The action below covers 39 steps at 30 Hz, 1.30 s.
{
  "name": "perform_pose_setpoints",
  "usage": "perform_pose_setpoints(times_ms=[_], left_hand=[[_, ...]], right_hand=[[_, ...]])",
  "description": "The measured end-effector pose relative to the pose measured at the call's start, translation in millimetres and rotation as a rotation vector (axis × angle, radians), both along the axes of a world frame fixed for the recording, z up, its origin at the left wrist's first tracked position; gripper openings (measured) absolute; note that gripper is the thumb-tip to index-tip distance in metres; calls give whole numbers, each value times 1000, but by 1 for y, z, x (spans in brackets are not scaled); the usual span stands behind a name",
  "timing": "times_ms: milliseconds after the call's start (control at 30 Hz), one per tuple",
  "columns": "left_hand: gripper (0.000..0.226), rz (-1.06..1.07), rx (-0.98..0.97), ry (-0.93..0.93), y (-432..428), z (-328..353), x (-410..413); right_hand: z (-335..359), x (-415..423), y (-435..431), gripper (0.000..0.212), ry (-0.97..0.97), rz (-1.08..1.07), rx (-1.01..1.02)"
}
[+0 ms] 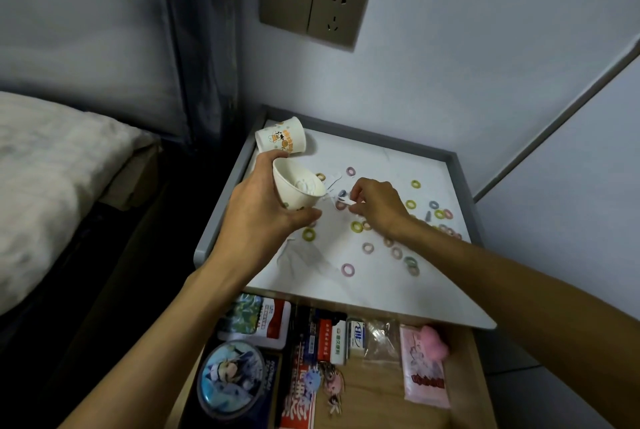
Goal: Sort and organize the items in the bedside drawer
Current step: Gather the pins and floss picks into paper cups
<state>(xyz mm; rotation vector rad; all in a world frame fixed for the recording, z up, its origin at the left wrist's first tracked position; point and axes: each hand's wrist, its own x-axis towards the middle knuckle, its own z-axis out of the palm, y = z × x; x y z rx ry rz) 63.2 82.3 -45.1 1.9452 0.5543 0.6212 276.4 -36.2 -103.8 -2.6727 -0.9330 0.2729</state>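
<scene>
My left hand grips a white paper cup, tilted with its mouth toward the right, above the white nightstand top. Small white pieces lie inside the cup. My right hand pinches a small white item just beside the cup's rim. Several small coloured hair rings, such as a yellow one and a pink one, lie scattered over the top. The open wooden drawer below holds packets and keychains.
A second printed paper cup lies on its side at the back left of the top. In the drawer sit a round anime tin, small boxes and a pink packet. A bed stands at left, a wall socket above.
</scene>
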Motion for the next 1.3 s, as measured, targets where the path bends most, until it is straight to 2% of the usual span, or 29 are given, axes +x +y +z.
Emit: perform_pose_setpoints(times_ms=[200,433,500,567,667,800,867,967,1067,1100,1200,1300], left_hand=[[81,-9,-6,-3,0,0,0],[80,-26,21,19,-2,0,1],[82,-35,34,41,-3,-2,2],[84,-43,58,63,-4,-4,2],[85,-58,82,82,-6,-8,5],[84,-86,81,74,-11,-8,7],[82,-101,66,51,-13,-8,7],[81,-84,36,30,-11,-7,6],[85,-44,43,40,-7,-8,5],[86,-38,48,39,-7,-8,5],[87,-33,67,36,-7,-7,5],[86,-31,46,25,-7,-6,6]], right_hand=[[19,12,-5,21,-52,111,-87],[61,41,-22,29,-110,291,-282],[79,37,-22,26,-96,289,-205],[98,23,-18,23,-48,297,-33],[126,-15,-7,22,69,401,141],[134,-64,13,27,34,638,27],[129,-73,18,33,63,671,30],[131,-69,15,29,159,592,178],[122,-44,0,14,174,359,366],[113,-34,-7,13,141,276,316],[67,-16,-31,16,41,116,-72],[32,-14,-39,23,64,-59,-126]])
